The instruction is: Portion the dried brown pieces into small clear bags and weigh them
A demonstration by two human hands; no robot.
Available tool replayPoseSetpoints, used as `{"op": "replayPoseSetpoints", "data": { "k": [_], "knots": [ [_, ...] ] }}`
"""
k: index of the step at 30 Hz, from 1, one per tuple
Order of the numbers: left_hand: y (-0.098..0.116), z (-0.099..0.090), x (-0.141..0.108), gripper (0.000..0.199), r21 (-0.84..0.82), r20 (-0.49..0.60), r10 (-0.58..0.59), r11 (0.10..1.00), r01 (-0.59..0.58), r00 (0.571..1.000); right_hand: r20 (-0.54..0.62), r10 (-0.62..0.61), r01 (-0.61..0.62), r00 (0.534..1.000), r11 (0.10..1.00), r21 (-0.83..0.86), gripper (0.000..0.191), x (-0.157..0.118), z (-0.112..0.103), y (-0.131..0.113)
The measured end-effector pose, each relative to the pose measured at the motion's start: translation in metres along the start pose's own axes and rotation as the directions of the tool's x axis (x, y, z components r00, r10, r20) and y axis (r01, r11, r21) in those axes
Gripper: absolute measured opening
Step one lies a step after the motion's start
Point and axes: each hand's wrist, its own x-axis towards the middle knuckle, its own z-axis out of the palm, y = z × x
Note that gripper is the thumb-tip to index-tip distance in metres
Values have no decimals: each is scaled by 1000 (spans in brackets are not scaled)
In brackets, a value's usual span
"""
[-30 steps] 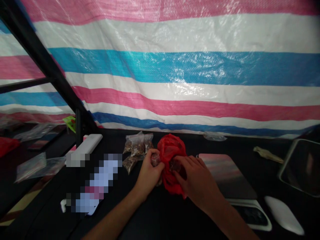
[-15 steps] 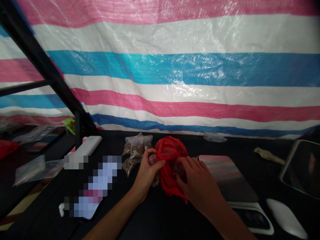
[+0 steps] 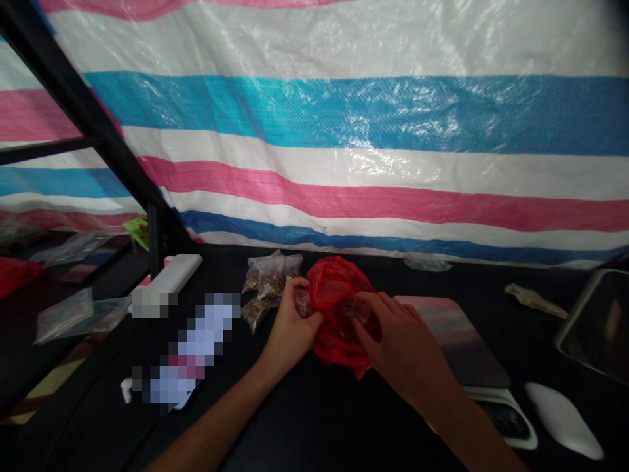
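A crumpled red plastic bag [image 3: 339, 282] lies at the middle of the black table, its mouth open toward me. My left hand [image 3: 289, 328] is at its left side, thumb and fingers closed on a small clear plastic bag [image 3: 303, 301]; its contents are hard to make out. At the mouth of the red bag, my right hand [image 3: 393, 328] pinches another clear plastic packet [image 3: 361, 309], partly hidden by the fingers. Just left of my left hand lie several small clear zip bags [image 3: 272, 278] filled with brownish dried bits.
To the right are a digital scale [image 3: 457, 334] with a shiny plate, a white mouse-shaped object [image 3: 563, 419] and a dark tablet-like panel [image 3: 597, 328]. A phone [image 3: 196, 354], a white earbud [image 3: 126, 390] and a white box [image 3: 171, 282] lie left. A striped sheet [image 3: 344, 111] hangs behind.
The clear packet at my right fingertips shows more at the red bag's mouth. The small bag in my left hand is more visible. The whole view has tilted slightly downward.
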Motion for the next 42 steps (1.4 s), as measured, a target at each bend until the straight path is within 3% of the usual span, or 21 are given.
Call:
{"op": "replayPoseSetpoints", "data": {
  "k": [7, 12, 20, 29, 33, 37, 39, 42],
  "knots": [
    [3, -1, -2, 46, 182, -73, 105, 979, -90, 992, 242, -77, 63, 967, 996, 64, 24, -3, -17, 8],
    [4, 0, -6, 41, 237, -67, 133, 965, -113, 989, 262, -76, 64, 962, 997, 54, 22, -6, -14, 0],
    [8, 5, -6, 51, -6, -74, -97, 995, 97, 993, 258, -101, 95, 961, 995, 37, 19, -9, -8, -6],
    [11, 2, -8, 40, -6, -22, -207, 978, 207, 978, 201, 102, -103, 974, 995, -9, 17, -10, 4, -18],
    [13, -1, -3, 38, 47, -41, -149, 987, 151, 988, 139, 151, -137, 979, 985, -106, 18, -6, 1, -15],
    [12, -5, 1, 32, 218, -87, 40, 976, -20, 995, 88, 186, -163, 979, 962, -218, 28, -2, 2, -8],
    [11, -7, 1, 32, 287, -119, 119, 955, -81, 986, 72, 172, -146, 982, 948, -283, 32, -3, 5, -4],
    [11, -8, 0, 32, 293, -165, 146, 951, -93, 975, 88, 134, -89, 987, 916, -390, 37, -4, 9, -2]
  ]
}}
